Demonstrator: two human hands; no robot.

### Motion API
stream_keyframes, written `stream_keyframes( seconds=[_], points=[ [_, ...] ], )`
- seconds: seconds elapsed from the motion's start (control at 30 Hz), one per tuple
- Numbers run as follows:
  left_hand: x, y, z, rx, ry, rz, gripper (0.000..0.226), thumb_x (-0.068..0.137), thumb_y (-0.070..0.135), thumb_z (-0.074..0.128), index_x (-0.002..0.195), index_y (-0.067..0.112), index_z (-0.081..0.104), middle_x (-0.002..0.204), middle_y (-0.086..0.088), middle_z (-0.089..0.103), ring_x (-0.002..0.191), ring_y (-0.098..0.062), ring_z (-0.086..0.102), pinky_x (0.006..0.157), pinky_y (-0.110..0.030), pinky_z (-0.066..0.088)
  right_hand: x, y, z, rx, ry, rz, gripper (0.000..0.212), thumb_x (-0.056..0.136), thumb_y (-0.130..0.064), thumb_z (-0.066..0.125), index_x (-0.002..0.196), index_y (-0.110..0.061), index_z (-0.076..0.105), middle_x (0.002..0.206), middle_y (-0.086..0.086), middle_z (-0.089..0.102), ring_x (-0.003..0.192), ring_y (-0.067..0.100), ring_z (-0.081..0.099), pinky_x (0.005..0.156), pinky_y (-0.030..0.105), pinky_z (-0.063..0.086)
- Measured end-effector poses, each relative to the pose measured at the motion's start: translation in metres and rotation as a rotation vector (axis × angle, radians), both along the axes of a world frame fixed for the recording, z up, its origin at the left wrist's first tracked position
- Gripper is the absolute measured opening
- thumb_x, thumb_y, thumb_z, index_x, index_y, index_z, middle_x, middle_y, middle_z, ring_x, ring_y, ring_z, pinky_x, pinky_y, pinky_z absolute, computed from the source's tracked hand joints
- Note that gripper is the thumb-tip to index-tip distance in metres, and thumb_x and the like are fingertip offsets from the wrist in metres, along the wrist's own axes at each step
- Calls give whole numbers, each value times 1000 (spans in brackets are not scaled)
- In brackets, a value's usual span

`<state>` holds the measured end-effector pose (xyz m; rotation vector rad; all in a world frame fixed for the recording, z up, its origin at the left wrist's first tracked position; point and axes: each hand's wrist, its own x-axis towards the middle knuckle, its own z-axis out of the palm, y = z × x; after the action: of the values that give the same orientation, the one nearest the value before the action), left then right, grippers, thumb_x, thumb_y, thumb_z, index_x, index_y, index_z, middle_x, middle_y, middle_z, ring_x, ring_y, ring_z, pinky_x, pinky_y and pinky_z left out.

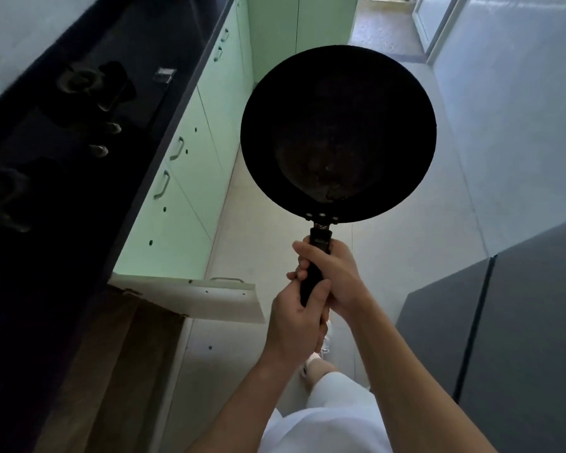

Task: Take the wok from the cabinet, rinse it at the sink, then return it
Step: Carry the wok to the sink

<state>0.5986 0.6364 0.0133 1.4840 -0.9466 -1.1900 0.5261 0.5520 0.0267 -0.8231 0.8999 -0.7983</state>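
2 bare forearms (402,371) in shot, white trousers (337,400) below, and a pale shoe (314,362) just showing.

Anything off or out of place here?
The cabinet door under the counter stands open, jutting into the aisle. The wok has a paler, worn-looking patch on its floor near the handle. Nothing spilled.

Both grips are on the straight black handle (321,244) of this round black metal wok (337,132). The right grip (335,273) is wrapped nearer the pan, and the left grip (296,322) is just behind it, touching. The pan sticks out ahead of the grips, inside facing the camera, over pale floor (406,250). Left of the grips: dark worktop (151,103), pale green cabinet fronts (190,197), one white cabinet door (223,302) swung open.
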Motion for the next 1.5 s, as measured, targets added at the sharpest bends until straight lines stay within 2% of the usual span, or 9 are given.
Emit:
stream_keyframes(
  seconds=[0.2, 0.33, 0.57, 0.7, 1.07, 1.23, 1.4, 1.5],
  points=[
    [-28, -117, 5, 40, -1, 10, 30, 100, 31, 50, 78, 11, 53, 49, -3, 48, 32, -17, 44, 35, -25, 38, -28, -119, -1, -10, 21, 15, 14, 96, -2, 63, 86, -5, 54, 61, 5, 54, 51, 16, 55, 64, 34, 59],
    [-50, -188, 13, 68, 78, 18, 32, 101, 25, 49, 80, 1, 49, 51, -9, 44, 30, -20, 38, 31, -24, 34, -50, -189, -1, 13, 27, 27, 12, 96, -2, 63, 88, -5, 54, 63, 6, 54, 52, 17, 56, 63, 33, 59],
    [-65, -272, 21, 91, 76, -17, 34, 101, 23, 49, 83, -6, 48, 51, -4, 45, 30, -19, 38, 31, -27, 33, -68, -274, -2, 20, -1, 22, 12, 96, -2, 62, 88, -5, 54, 63, 6, 55, 53, 17, 56, 64, 33, 59],
    [-63, -320, 21, 82, 51, -16, 31, 101, 22, 50, 83, -3, 51, 51, -2, 46, 31, -19, 40, 32, -24, 36, -66, -320, -3, 21, -8, 13, 16, 96, -2, 63, 83, -6, 54, 61, 4, 55, 51, 16, 56, 65, 35, 58],
    [-9, -493, 16, 52, 83, -62, 26, 101, 17, 51, 78, 4, 51, 51, -5, 46, 30, -17, 38, 32, -22, 33, -16, -492, -4, -25, 7, 0, 17, 96, -3, 62, 82, -7, 55, 62, 4, 56, 52, 16, 57, 68, 36, 60],
    [32, -584, 19, 55, 95, -75, 26, 100, 18, 52, 81, 1, 51, 51, -7, 46, 30, -20, 38, 32, -23, 33, 22, -580, 0, -23, -7, -10, 19, 96, -4, 63, 80, -9, 56, 61, 3, 57, 53, 15, 57, 67, 37, 59],
    [52, -649, 19, 59, 85, -71, 26, 100, 21, 52, 77, 10, 53, 51, -5, 47, 32, -20, 40, 34, -24, 35, 43, -646, 4, -23, 5, -23, 17, 96, -3, 62, 81, -8, 55, 61, 3, 57, 52, 15, 57, 68, 37, 61],
    [60, -688, 15, 72, 94, -63, 26, 100, 22, 53, 78, 9, 52, 52, -6, 47, 33, -21, 39, 34, -24, 34, 50, -685, 1, -13, 13, -10, 18, 96, -3, 62, 80, -8, 55, 61, 4, 57, 52, 15, 57, 68, 37, 61]
  ],
)
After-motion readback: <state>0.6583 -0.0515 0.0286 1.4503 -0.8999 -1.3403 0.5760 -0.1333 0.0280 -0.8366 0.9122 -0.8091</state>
